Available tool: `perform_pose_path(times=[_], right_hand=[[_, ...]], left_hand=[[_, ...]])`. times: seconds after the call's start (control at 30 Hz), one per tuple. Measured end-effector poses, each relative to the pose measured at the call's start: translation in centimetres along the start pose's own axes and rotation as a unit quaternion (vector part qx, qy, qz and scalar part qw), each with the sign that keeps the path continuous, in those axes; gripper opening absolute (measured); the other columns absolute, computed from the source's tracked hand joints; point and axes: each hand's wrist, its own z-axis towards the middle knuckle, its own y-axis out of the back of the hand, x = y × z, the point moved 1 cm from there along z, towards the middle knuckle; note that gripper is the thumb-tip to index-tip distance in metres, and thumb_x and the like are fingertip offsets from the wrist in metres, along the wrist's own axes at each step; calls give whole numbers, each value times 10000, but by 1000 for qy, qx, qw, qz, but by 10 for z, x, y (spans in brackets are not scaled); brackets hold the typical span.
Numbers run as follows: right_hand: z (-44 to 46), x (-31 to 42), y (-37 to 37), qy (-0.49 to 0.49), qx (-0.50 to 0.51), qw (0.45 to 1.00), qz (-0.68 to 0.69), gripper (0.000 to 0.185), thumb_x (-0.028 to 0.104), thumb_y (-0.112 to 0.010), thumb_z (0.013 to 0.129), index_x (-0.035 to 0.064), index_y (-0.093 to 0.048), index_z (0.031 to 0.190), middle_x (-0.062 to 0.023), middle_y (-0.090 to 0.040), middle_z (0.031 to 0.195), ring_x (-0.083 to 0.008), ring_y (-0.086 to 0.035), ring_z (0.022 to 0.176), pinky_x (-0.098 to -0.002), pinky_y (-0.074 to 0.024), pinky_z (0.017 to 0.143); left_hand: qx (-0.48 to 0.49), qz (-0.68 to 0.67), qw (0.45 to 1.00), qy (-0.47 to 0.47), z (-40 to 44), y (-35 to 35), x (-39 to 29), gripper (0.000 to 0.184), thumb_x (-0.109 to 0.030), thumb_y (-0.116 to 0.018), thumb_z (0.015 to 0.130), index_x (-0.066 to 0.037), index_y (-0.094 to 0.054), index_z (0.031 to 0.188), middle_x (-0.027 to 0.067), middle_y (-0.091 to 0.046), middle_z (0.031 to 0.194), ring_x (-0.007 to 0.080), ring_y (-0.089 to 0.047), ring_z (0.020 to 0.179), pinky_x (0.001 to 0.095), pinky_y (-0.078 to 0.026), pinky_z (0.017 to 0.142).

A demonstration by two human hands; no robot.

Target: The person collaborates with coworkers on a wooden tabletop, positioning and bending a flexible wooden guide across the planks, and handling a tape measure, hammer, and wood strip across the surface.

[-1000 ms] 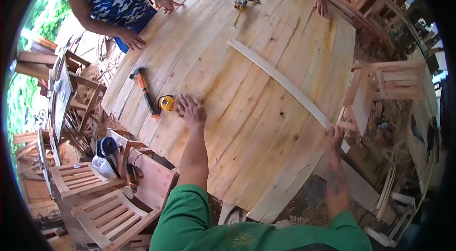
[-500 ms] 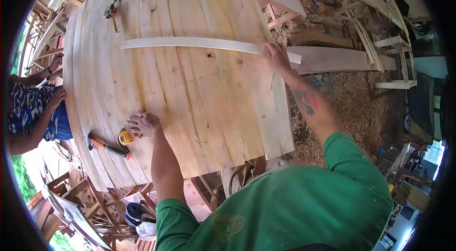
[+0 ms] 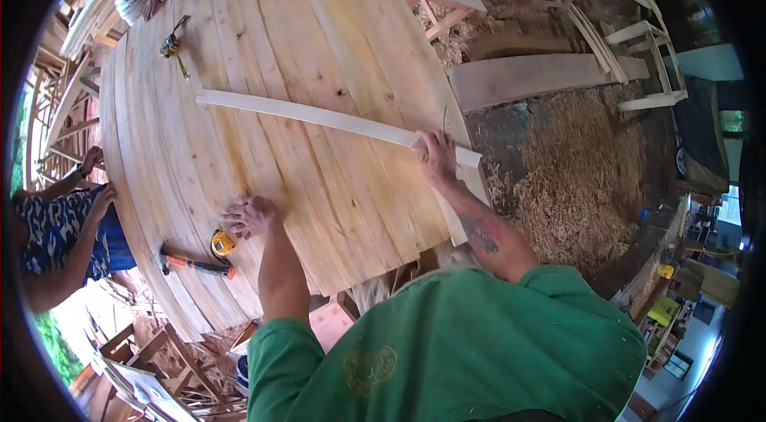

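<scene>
Both arms [image 3: 283, 282] reach forward, left hand [image 3: 250, 217] palm-down, right hand [image 3: 436, 156] curled.

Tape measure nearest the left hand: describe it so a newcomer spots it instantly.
On the big plank tabletop, find the wearer's left hand. The yellow tape measure lies between it and the hammer. Its bright case sets it apart from the darker tape measure farther away.
</scene>
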Motion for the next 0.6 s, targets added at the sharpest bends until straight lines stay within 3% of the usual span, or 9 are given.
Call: perform_pose_path(times=[0.17, 0.2, 0.23, 0.27, 0.3, 0.43, 0.6], right_hand=[[-11, 10, 2, 21, -18, 999, 26, 384, 94, -638, 756, 104, -548, 1130, -99, -537, 1072, -336, -490, 1003, -465, -388, 874], [-6, 5, 1, 27, -23, 999, 18, 388, 91, -636, 758, 100, -550, 1136, -101, -536, 1077, -337, -489, 1009, -464, -387, 876], [-3, 1, 1, 32, -23, 999, 9, 391, 89, -633, 761, 96, -551, 1143, -102, -535, 1082, -339, -489, 1016, -463, -387, 877], [2, -4, -1, 30, -14, 999, 11, 391, 89, -633, 761, 96, -551, 1143, -102, -535, 1082, -339, -489, 1016, -463, -387, 877], [13, -9, -1, 32, -20, 999, 2, 388, 82, -630, 760, 100, -557, 1141, -99, -537, 1087, -338, -491, 1021, -463, -388, 876], [73, -35, -4, 66, -66, 996, -16, 381, 62, -609, 763, 109, -569, 1138, -88, -552, 1078, -335, -496, 1030, -458, -392, 877], [167, -73, -13, 116, -37, 993, -10, 362, 89, -618, 751, 113, -583, 1110, -83, -561, 1056, -323, -517, 1009, -445, -402, 886]], left_hand=[[117, -50, 990, 53, 6, 23, -7, 632, -465, -207, 956, -103, -185, 1473, 29, -140, 1550, 325, -193, 1387, 540, -193, 1070], [217, -78, 969, 84, 21, 47, -12, 632, -466, -207, 956, -104, -187, 1473, 30, -141, 1550, 323, -193, 1388, 539, -192, 1071], [481, -117, 855, 155, 46, 89, -20, 632, -468, -208, 956, -104, -188, 1473, 31, -142, 1550, 321, -193, 1388, 538, -190, 1071], [171, -57, 981, 73, 19, 42, -13, 632, -468, -209, 956, -104, -190, 1472, 32, -144, 1549, 319, -193, 1389, 539, -190, 1071], [77, -31, 995, 48, 3, 18, -9, 632, -469, -211, 956, -105, -191, 1472, 32, -145, 1549, 317, -193, 1389, 539, -190, 1071], [12, -13, 1000, 25, 5, 3, -5, 633, -472, -218, 955, -105, -198, 1471, 35, -151, 1547, 311, -193, 1390, 539, -191, 1071], [-38, 10, 999, 9, 5, -7, -1, 633, -475, -226, 954, -106, -206, 1469, 38, -158, 1545, 302, -194, 1391, 540, -191, 1071]])
